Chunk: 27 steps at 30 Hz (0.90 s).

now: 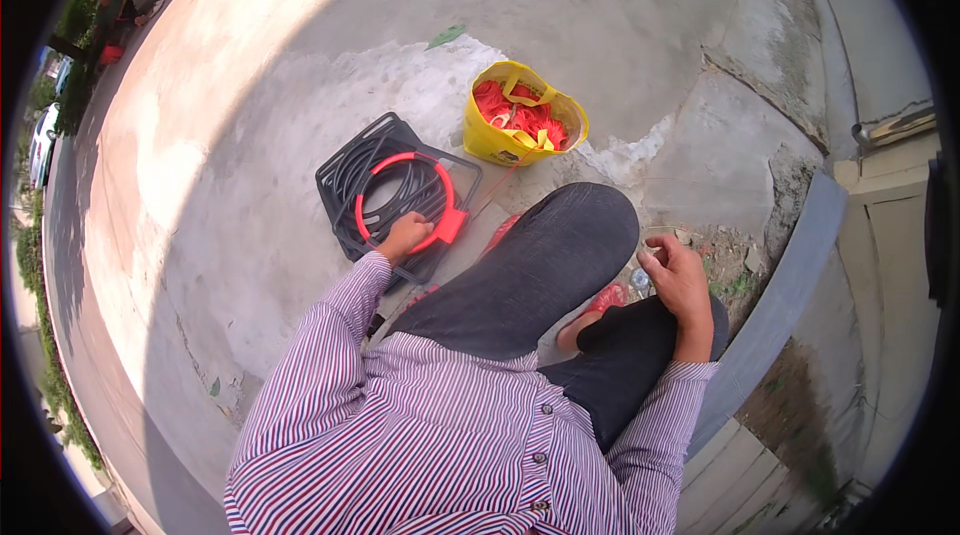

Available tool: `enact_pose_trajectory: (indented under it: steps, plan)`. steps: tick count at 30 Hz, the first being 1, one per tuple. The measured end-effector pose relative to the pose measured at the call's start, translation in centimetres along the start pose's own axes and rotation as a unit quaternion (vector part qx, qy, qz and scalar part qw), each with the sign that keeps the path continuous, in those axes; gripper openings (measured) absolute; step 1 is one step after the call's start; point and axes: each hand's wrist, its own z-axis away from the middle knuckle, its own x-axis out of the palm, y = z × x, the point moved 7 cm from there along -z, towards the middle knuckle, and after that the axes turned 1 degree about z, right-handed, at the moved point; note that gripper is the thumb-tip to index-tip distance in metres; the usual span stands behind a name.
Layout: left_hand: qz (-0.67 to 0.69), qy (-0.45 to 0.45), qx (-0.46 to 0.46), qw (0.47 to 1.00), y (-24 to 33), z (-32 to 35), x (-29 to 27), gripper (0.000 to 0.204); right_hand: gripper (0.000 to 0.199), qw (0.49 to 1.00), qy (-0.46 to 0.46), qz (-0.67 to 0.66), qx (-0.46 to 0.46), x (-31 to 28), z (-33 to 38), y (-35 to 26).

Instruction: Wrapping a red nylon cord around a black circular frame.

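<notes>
My left hand (407,234) rests at the lower side of a red ring (367,185) with a block-like red part. Its fingers are closed over the black bars inside the ring, but what they grip is hidden. Beneath the ring lies a stack of flat black frames (349,157) with rounded bars. Over my right knee, my right hand (680,283) is raised with thumb and fingers bent toward each other. Anything between those fingertips is too small to make out. Ahead stands a yellow bag (487,144) filled with red cord-like material (535,121); a thin red strand runs from it toward the frames.
I sit low with my knees bent and red shoes (607,297) on the concrete ground (250,305). A grey ledge (790,285) and a wall border my right. A clear round object (640,280) lies by my right shoe. Vehicles and plants show far left.
</notes>
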Motion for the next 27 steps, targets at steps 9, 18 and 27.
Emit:
enact_pose_trajectory:
  steps: [9, 18, 27]
  plan:
    - [-0.236, -0.024, 0.024, 0.971, 2.0, 1.7, 4.4, 0.073, 0.033, 0.999, 0.005, 0.035, 0.005, 0.4, 0.4, -1.0]
    - [-0.393, 0.023, 0.015, 0.919, 3.5, 2.0, 4.2, 0.072, 0.036, 0.997, -0.025, 0.074, 0.019, 0.8, 0.7, -0.9]
    - [-0.387, 0.046, 0.051, 0.919, 4.6, 2.0, 4.7, 0.055, 0.032, 0.997, -0.031, 0.068, 0.012, 1.3, 0.1, -0.5]
